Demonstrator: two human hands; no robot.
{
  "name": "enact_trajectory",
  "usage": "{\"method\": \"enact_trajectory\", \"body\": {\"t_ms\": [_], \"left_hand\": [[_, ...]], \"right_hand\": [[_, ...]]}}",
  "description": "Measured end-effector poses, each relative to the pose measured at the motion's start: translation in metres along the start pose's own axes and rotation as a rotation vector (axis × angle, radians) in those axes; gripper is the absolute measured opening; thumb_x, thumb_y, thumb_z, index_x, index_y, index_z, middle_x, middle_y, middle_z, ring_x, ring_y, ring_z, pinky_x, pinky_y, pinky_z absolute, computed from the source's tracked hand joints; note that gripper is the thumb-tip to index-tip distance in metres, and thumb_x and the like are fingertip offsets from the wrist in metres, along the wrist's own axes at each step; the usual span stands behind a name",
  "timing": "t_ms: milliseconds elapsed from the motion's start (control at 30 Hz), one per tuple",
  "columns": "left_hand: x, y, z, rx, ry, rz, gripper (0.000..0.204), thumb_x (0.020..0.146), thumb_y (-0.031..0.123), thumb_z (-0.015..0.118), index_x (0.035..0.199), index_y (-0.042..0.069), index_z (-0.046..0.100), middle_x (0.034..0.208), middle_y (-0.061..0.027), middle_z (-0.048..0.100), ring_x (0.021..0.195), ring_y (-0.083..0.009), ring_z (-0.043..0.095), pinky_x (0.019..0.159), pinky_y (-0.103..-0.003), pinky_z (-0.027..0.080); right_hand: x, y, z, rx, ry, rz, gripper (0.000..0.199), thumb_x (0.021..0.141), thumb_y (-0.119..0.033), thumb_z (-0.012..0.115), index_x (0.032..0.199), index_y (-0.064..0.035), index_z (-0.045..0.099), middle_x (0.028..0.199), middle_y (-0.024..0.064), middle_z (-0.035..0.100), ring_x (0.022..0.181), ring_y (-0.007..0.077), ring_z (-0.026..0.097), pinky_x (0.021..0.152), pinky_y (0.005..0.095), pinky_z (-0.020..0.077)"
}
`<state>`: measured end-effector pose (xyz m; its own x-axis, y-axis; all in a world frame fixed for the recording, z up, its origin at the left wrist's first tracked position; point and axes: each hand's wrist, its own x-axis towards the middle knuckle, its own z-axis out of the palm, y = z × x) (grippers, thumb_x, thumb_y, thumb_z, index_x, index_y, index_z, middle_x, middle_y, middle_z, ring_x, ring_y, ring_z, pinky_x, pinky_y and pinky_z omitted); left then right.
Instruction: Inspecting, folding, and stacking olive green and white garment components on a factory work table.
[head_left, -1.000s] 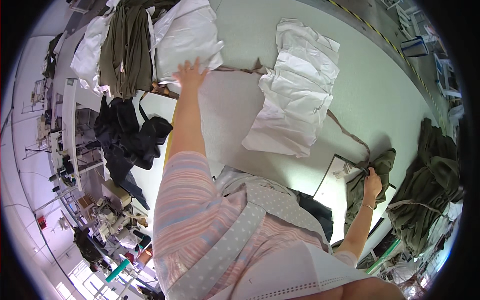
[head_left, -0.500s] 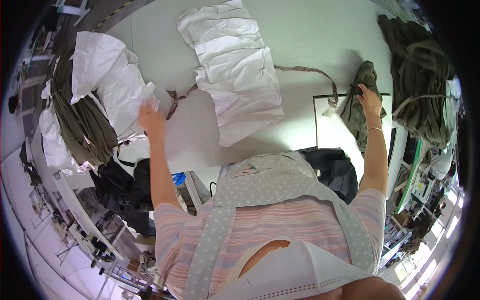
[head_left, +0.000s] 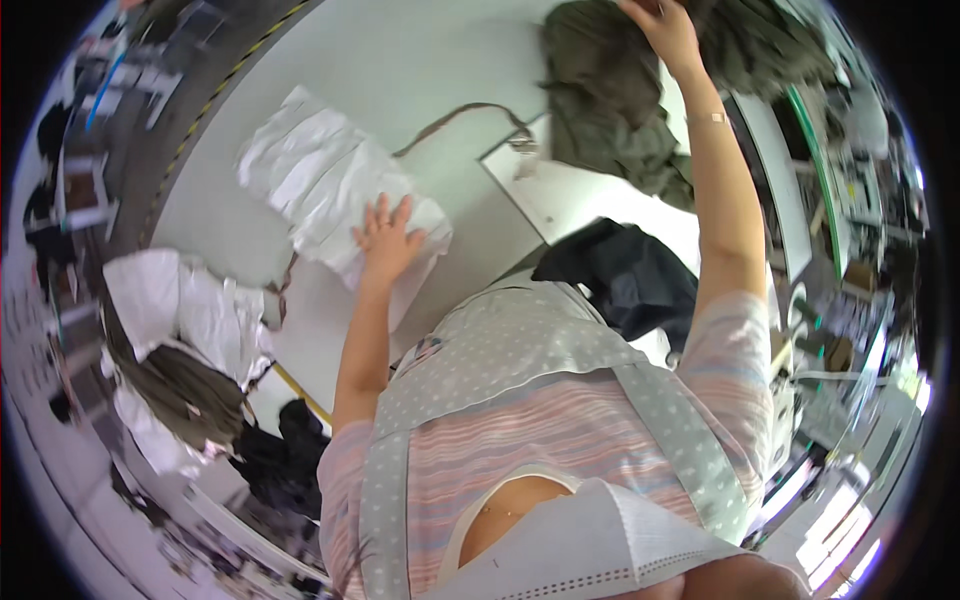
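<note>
My left hand [head_left: 388, 240] lies with fingers spread on a creased white sheet [head_left: 325, 180], layered in folds; whether it is cloth or paper I cannot tell. At the top edge of the view, my right hand [head_left: 670, 35] has its fingers bent at an olive-green garment [head_left: 600, 100], and part of them is cut off by the edge. That garment hangs down loosely over the table, its left side blurred. A thin brown strip [head_left: 450, 118] curves from the white sheet toward a bright white panel [head_left: 525, 190].
Olive cloth [head_left: 770, 45] is heaped at the far right. On the left, more white sheets [head_left: 215, 315] cover olive fabric [head_left: 180, 385] at the table edge. Black cloth [head_left: 625, 270] sits near my right side, and another black bundle [head_left: 285, 455] hangs at the lower left.
My left hand has left the white pile on the left and now rests on the middle white sheet. My right hand has moved farther away, and the olive garment is raised and spread wider. The view has turned.
</note>
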<state>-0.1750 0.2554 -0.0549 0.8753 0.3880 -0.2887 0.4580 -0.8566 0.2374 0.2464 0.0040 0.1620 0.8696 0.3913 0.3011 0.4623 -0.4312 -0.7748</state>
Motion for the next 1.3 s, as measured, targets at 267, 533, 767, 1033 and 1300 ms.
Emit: {"method": "enact_trajectory", "body": {"t_ms": [267,533,767,1033,1300], "left_hand": [[0.073,0.198,-0.172,-0.631,0.485,0.802,0.093,0.080,0.023,0.077,0.149,-0.003,0.022,0.155,-0.0237,0.021,0.141,-0.0410,0.026,0.112,-0.047,0.032],[0.115,0.227,-0.259,-1.374,0.557,0.196,0.030,0.078,-0.003,0.063,0.108,-0.005,0.065,0.104,-0.0114,0.068,0.088,-0.0228,0.067,0.075,-0.035,0.055],[0.111,0.092,-0.305,-1.541,0.627,0.211,0.045,0.072,-0.008,0.055,0.116,-0.005,0.057,0.114,-0.0114,0.062,0.101,-0.0244,0.062,0.090,-0.037,0.051],[0.078,0.035,-0.302,-1.424,0.708,0.149,0.039,0.076,-0.004,0.056,0.115,-0.005,0.057,0.114,-0.0130,0.062,0.104,-0.0263,0.062,0.095,-0.038,0.052],[-0.010,-0.043,-0.168,-1.780,0.172,-0.068,0.047,0.087,0.022,0.058,0.127,-0.003,0.054,0.128,-0.0152,0.059,0.116,-0.0252,0.058,0.100,-0.041,0.048]], "right_hand": [[-0.033,-0.115,-0.028,0.618,-0.299,-0.118,0.021,0.089,-0.019,0.072,0.088,0.0007,0.066,0.073,0.0020,0.066,0.068,0.0065,0.059,0.062,0.0207,0.0466],[-0.087,-0.033,-0.036,0.616,0.408,-0.081,0.019,0.087,-0.014,0.072,0.098,0.0005,0.068,0.067,0.0023,0.054,0.063,0.0111,0.051,0.060,0.0267,0.0416],[-0.247,0.134,-0.029,-0.163,-0.098,0.463,0.091,0.064,-0.041,0.086,0.142,-0.0173,0.047,0.082,0.0077,0.066,0.082,0.0244,0.066,0.075,0.0371,0.0510],[-0.265,0.161,0.021,-0.463,-0.311,0.142,0.021,0.082,-0.027,0.070,0.100,-0.0158,0.071,0.090,0.0117,0.071,0.089,0.0303,0.067,0.076,0.0436,0.0528],[-0.023,0.127,-0.074,0.114,0.692,0.098,0.023,0.092,-0.018,0.062,0.104,0.0011,0.066,0.090,0.0151,0.071,0.077,0.0233,0.066,0.073,0.0356,0.0506]]}}
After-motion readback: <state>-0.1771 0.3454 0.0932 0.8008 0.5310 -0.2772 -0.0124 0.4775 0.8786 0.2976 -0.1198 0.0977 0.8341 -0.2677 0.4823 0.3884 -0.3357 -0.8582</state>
